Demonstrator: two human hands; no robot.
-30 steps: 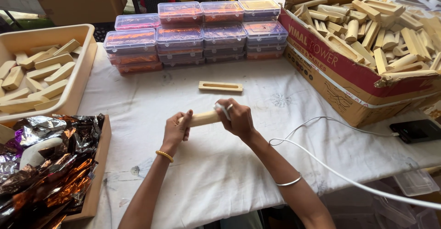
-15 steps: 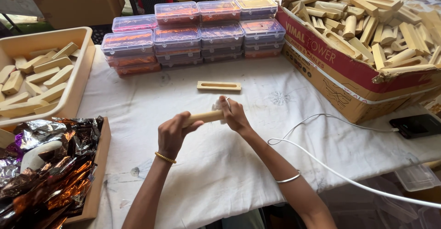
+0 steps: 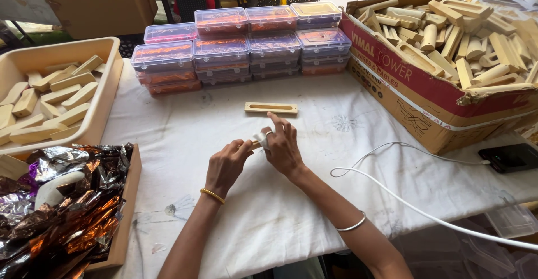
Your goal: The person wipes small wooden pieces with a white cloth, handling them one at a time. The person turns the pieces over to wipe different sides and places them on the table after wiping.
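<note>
Both hands meet near the middle of the white tablecloth (image 3: 185, 144). I see the left hand (image 3: 226, 167) curled closed around a small wooden piece (image 3: 255, 144), of which only a short end shows between the two hands. The right hand (image 3: 284, 147) is at 3 o'clock from the left one and touches it; its fingers (image 3: 277, 123) are half open and stretched upward, and a bit of white material (image 3: 261, 139) sits at the thumb side, on the wooden piece. I cannot tell if the right hand really grips the piece or only rests on it.

At 12 o'clock from the hands, a little apart, a flat slotted wooden block (image 3: 271, 108) lies on the cloth. Farther at 12 o'clock stand stacks of clear plastic boxes (image 3: 235, 49). At 2 o'clock is a cardboard box (image 3: 426, 94) full of wooden pieces, at 10 o'clock a beige tray (image 3: 103, 88) with more of them, and at 8 o'clock a heap of shiny foil wrappers (image 3: 61, 206). A white cable (image 3: 414, 209) runs at 4 o'clock, toward a dark phone (image 3: 513, 157).
</note>
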